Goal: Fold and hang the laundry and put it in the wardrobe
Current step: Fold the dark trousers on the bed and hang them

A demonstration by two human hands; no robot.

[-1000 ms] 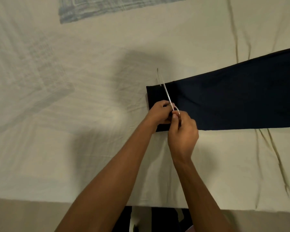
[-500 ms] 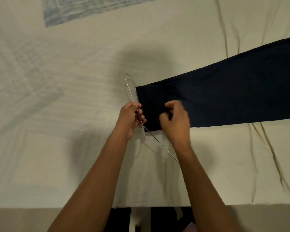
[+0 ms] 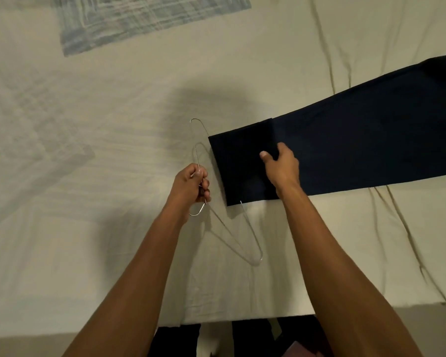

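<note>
The step in hand looks like hanging the trousers (image 3: 358, 140) on the hanger (image 3: 232, 235). The end of the trousers is folded over, and the hanger's straight bar seems to run under that fold, because one wire end goes in under the cloth at its near edge.

The left hand (image 3: 191, 185) has its fingers curled tight round the hanger's neck, just left of the cloth. The hook pokes out past the hand toward 12 o'clock. The wide corner of the hanger points toward 5 o'clock.

The right hand (image 3: 281, 164) holds the folded end, with the thumb on top and the other fingers bent over the fold's edge.

The trousers lie flat on the bed (image 3: 113, 150), running from the middle out to 3 o'clock and off the picture.

Next, I think the person must pull more cloth through so both sides hang the same, then lift by the hook. If one side is longer, the trousers may slip off.

The hanger is thin, shiny wire, bent into a triangle. The trousers are dark, smooth and soft. The bed sheet is pale, a bit crinkly, with a blue square (image 3: 144, 19) at 11 o'clock.
</note>
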